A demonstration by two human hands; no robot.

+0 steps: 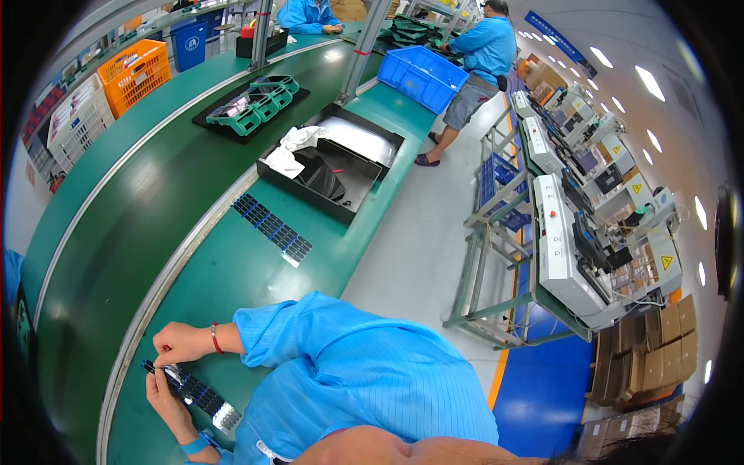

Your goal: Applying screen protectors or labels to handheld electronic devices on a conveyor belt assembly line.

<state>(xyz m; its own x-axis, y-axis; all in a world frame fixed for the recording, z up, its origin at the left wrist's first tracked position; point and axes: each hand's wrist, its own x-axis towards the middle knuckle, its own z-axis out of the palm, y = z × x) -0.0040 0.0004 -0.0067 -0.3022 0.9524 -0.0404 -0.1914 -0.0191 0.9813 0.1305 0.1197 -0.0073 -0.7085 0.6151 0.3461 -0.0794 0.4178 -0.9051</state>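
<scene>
A strip of small dark, shiny rectangular pieces in rows (203,398) lies at an angle over the green bench, its lower end pale and reflective. My left hand (164,397), with a blue wristband, is closed on the strip's upper-left end. My right hand (180,343), wearing a red bracelet, has its fingers pinched together at that same end, right beside the left fingertips. What exactly sits between the right fingertips is too small to make out. A second strip of dark pieces (272,229) rests flat on the bench farther up, apart from both hands.
A black tray (348,211) holding a white cloth and dark flat parts stands beyond the second strip. On the green conveyor (163,194) rides a black tray with green frames (256,107). Past these are a blue crate (422,77) and two co-workers. Machines line the right.
</scene>
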